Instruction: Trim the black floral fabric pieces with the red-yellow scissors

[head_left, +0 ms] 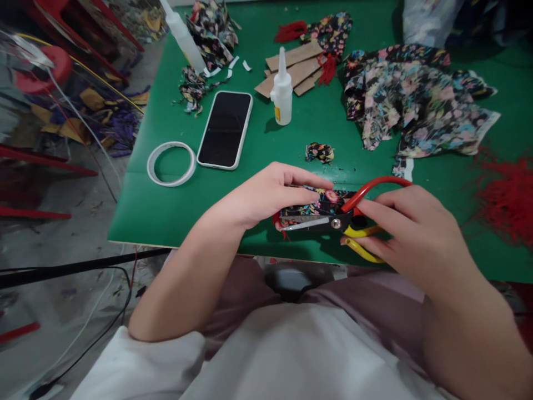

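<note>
Left hand [270, 191] pinches a floral strip [303, 209] near the surface's [145, 222] near edge; right hand [416, 233] grips scissors [336, 223] along its near side. Should the strip slip, the scissors could nick fingers [300, 195].

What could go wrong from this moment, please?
The scissors in the right hand lie close to the left hand, so a slip might cut a finger. Red threads at the left end of the floral piece lie near the blades and could be snipped accidentally. The bottle right of the phone might tip if bumped.
</note>
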`<state>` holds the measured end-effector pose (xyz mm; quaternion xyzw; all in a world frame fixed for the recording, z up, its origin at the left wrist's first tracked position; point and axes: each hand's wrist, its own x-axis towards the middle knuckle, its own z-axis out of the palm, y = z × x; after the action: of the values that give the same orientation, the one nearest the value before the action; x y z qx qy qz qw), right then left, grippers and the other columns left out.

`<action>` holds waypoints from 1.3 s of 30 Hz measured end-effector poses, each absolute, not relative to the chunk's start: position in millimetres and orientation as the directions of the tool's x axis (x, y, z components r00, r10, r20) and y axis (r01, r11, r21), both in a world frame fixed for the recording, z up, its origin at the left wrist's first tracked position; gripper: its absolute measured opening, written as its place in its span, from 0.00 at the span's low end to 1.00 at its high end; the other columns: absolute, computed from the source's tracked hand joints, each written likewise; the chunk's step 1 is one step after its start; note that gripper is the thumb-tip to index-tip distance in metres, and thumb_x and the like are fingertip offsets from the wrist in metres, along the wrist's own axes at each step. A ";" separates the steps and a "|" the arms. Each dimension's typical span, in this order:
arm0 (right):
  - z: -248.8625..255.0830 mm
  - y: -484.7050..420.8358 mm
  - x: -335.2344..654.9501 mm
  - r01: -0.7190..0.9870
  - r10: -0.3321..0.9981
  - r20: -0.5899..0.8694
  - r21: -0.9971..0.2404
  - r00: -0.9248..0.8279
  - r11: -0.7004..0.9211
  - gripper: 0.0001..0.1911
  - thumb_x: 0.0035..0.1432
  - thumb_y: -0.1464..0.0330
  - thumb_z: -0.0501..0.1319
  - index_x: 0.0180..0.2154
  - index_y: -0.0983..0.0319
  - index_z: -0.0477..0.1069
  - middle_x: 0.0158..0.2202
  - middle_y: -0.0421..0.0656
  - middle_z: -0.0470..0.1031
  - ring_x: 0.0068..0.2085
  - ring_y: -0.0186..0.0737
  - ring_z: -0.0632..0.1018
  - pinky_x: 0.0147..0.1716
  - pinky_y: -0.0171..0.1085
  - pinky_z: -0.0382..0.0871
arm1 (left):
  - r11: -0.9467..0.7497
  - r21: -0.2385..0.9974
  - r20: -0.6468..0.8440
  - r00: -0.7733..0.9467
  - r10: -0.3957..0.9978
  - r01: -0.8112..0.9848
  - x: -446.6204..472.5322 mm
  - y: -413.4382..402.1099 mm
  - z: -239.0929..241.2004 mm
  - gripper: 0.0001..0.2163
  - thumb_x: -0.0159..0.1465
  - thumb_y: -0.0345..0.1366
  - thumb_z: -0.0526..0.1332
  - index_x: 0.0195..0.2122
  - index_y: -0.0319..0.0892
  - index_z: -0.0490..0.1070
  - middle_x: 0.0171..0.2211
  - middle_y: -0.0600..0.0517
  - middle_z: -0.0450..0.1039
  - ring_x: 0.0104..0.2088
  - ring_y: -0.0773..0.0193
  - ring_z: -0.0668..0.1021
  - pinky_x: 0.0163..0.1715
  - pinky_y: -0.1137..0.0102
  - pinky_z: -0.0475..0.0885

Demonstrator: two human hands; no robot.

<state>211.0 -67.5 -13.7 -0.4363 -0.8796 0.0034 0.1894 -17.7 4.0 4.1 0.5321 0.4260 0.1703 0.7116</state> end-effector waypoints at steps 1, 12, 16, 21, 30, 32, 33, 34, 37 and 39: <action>-13.6 -67.4 210.9 0.767 0.768 0.330 -0.167 -0.549 0.620 0.11 0.56 0.65 0.60 0.43 0.59 0.67 0.32 0.45 0.69 0.33 0.44 0.69 0.32 0.43 0.64 | 0.374 0.903 -0.425 0.581 0.694 0.213 -17.8 4.1 4.0 0.13 0.56 0.31 0.64 0.43 0.41 0.77 0.38 0.51 0.80 0.36 0.65 0.79 0.39 0.71 0.73; -12.9 -68.4 211.3 0.767 0.776 0.317 -0.183 -0.546 0.615 0.11 0.57 0.66 0.59 0.44 0.58 0.68 0.33 0.45 0.70 0.34 0.43 0.70 0.32 0.43 0.63 | 0.364 0.901 -0.431 0.586 0.686 0.237 -18.6 4.6 3.6 0.13 0.56 0.32 0.64 0.43 0.41 0.77 0.38 0.51 0.80 0.35 0.66 0.79 0.38 0.72 0.72; -11.2 -68.9 210.8 0.764 0.771 0.330 -0.182 -0.545 0.618 0.10 0.57 0.66 0.59 0.43 0.58 0.68 0.32 0.44 0.70 0.34 0.43 0.70 0.32 0.42 0.63 | 0.378 0.897 -0.435 0.593 0.678 0.227 -18.3 4.4 3.9 0.13 0.56 0.31 0.64 0.43 0.41 0.77 0.37 0.51 0.80 0.33 0.67 0.79 0.37 0.72 0.72; -10.2 -68.4 210.0 0.765 0.770 0.328 -0.178 -0.547 0.619 0.09 0.58 0.67 0.59 0.42 0.58 0.67 0.32 0.44 0.70 0.33 0.42 0.69 0.31 0.42 0.63 | 0.409 0.885 -0.457 0.586 0.669 0.222 -18.1 3.9 4.4 0.13 0.56 0.31 0.64 0.42 0.42 0.77 0.37 0.52 0.80 0.32 0.67 0.79 0.35 0.73 0.72; -10.2 -68.2 209.9 0.760 0.763 0.339 -0.173 -0.551 0.626 0.09 0.57 0.69 0.58 0.42 0.58 0.68 0.30 0.43 0.70 0.33 0.42 0.70 0.31 0.41 0.62 | 0.408 0.886 -0.452 0.598 0.662 0.219 -18.0 3.9 3.7 0.13 0.56 0.31 0.63 0.43 0.42 0.77 0.39 0.51 0.80 0.35 0.66 0.79 0.39 0.71 0.73; -9.8 -68.2 209.7 0.765 0.762 0.341 -0.161 -0.550 0.624 0.08 0.57 0.69 0.58 0.41 0.58 0.68 0.30 0.43 0.70 0.32 0.42 0.70 0.31 0.41 0.62 | 0.397 0.890 -0.446 0.599 0.665 0.223 -17.9 4.1 3.6 0.13 0.56 0.31 0.63 0.43 0.42 0.77 0.39 0.51 0.80 0.36 0.66 0.79 0.39 0.71 0.72; -9.6 -68.1 209.7 0.765 0.761 0.343 -0.157 -0.551 0.625 0.08 0.57 0.70 0.58 0.41 0.58 0.68 0.29 0.42 0.70 0.32 0.42 0.69 0.31 0.41 0.62 | 0.392 0.892 -0.444 0.600 0.665 0.226 -17.9 4.2 3.6 0.13 0.56 0.31 0.63 0.43 0.42 0.77 0.39 0.51 0.80 0.36 0.66 0.79 0.39 0.71 0.72; -9.4 -68.0 209.6 0.763 0.758 0.347 -0.155 -0.553 0.628 0.08 0.57 0.70 0.58 0.40 0.58 0.68 0.29 0.42 0.70 0.32 0.41 0.69 0.31 0.41 0.62 | 0.388 0.893 -0.443 0.602 0.665 0.229 -17.9 4.2 3.4 0.13 0.56 0.31 0.63 0.43 0.41 0.77 0.39 0.51 0.80 0.35 0.66 0.79 0.39 0.71 0.72; -9.2 -67.7 209.0 0.754 0.748 0.353 -0.154 -0.562 0.639 0.08 0.57 0.70 0.58 0.40 0.59 0.69 0.28 0.42 0.70 0.32 0.41 0.69 0.30 0.40 0.62 | 0.375 0.897 -0.436 0.608 0.663 0.234 -17.7 4.3 2.9 0.13 0.56 0.31 0.63 0.44 0.41 0.77 0.39 0.51 0.80 0.35 0.66 0.79 0.38 0.72 0.72; -9.2 -67.8 208.4 0.752 0.744 0.353 -0.147 -0.567 0.643 0.08 0.57 0.70 0.59 0.40 0.60 0.69 0.28 0.42 0.70 0.32 0.41 0.70 0.30 0.40 0.62 | 0.370 0.899 -0.433 0.609 0.665 0.235 -17.6 4.2 2.5 0.13 0.56 0.32 0.63 0.43 0.42 0.77 0.39 0.51 0.80 0.36 0.66 0.79 0.38 0.72 0.72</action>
<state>208.4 -67.8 -9.2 -0.4223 -0.8852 -0.0101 0.1947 -17.6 4.2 2.5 0.5406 0.4161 0.1502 0.7155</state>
